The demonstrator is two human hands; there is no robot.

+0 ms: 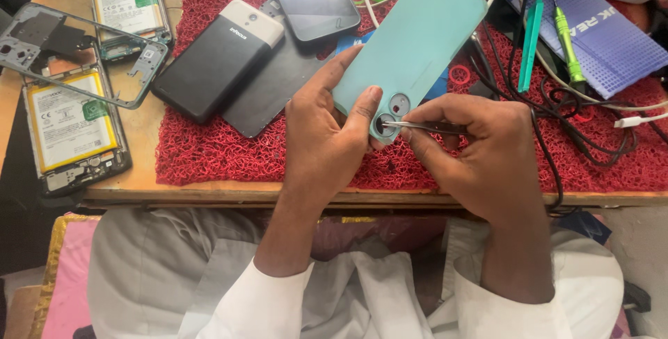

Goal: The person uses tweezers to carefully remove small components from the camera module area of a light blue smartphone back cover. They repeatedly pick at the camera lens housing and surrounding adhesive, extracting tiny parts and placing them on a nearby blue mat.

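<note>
Both forearms reach forward from white sleeves pushed up near the elbows and meet in the middle. The left hand (pixel 327 137) is turned palm-in, fingers wrapped behind what it grips, its thumb (pixel 365 113) pressed flat along the front. The right hand (pixel 480 151) is curled knuckles-up, thumb and forefinger pinched together and pointing left, close beside the left thumb.
</note>
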